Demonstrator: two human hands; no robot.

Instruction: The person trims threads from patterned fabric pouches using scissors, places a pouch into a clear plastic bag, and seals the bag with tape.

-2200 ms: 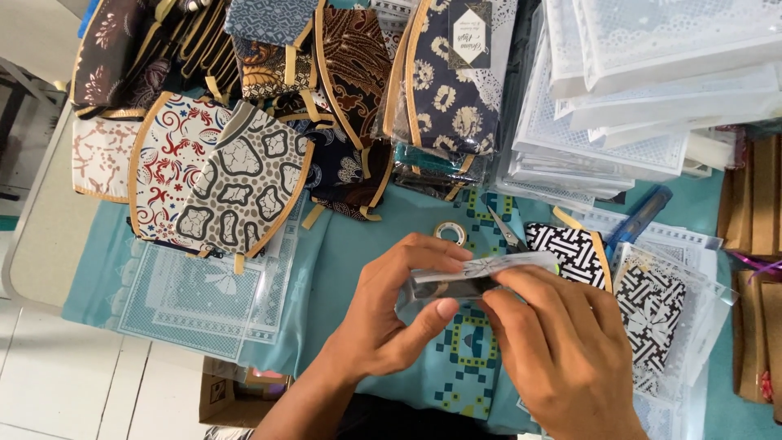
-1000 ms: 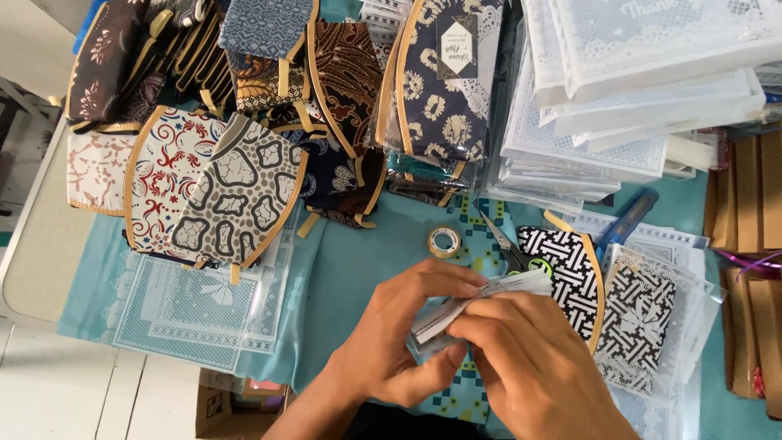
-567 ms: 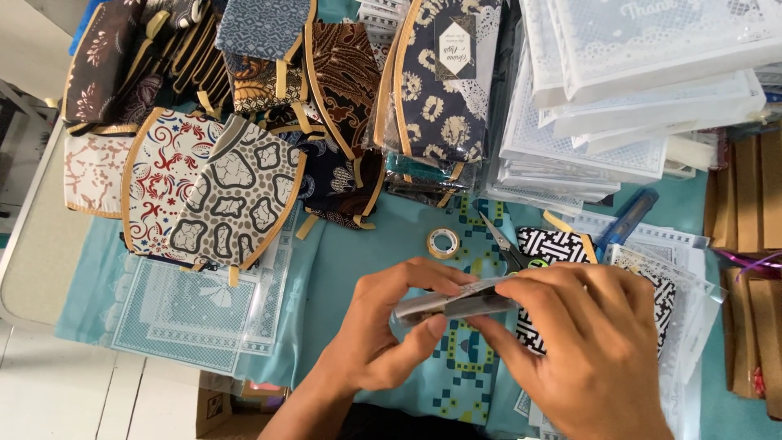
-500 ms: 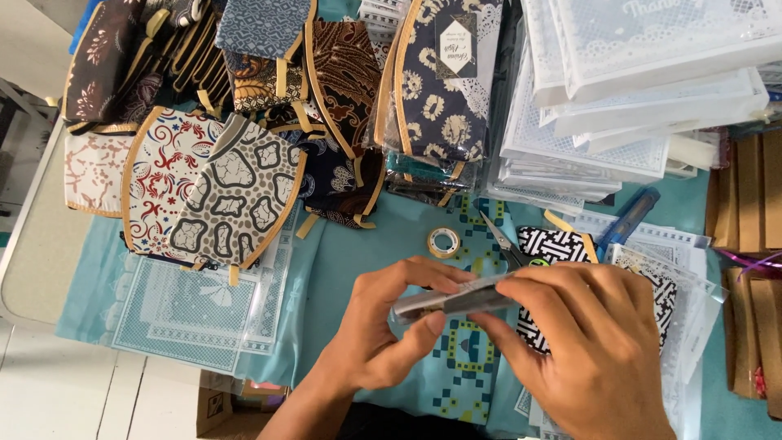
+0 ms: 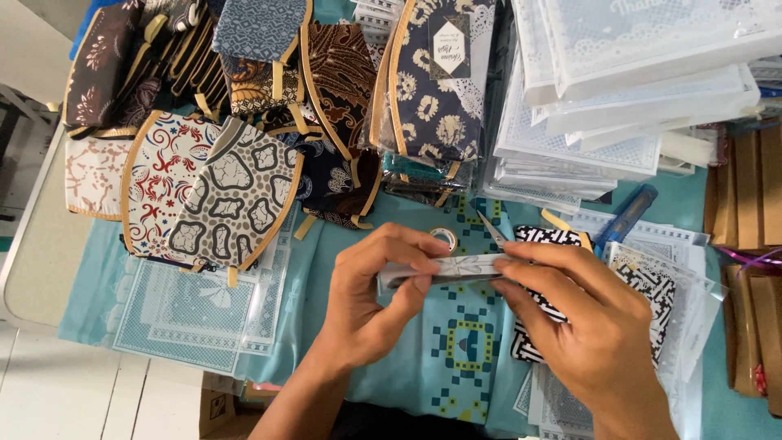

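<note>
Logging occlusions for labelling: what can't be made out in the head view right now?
- Flat packet: seen edge-on; its ends are under the left hand and right hand; contents unclear.
- Black-and-white mask: mostly hidden by the right hand.
- Roll of tape: partly behind the left fingers.
- White lace-print boxes: cut off by the top edge.

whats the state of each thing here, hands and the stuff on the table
left hand: pinching the left end of the flat packet
right hand: gripping the packet's right end
flat packet: held level above the cloth, edge-on
tape roll: lying flat, untouched
scissors: lying on the table, closed
black-and-white mask: lying in a clear sleeve, partly under the right hand
patterned masks: piled overlapping
white lace sleeves: stacked
blue pen: lying loose
</note>
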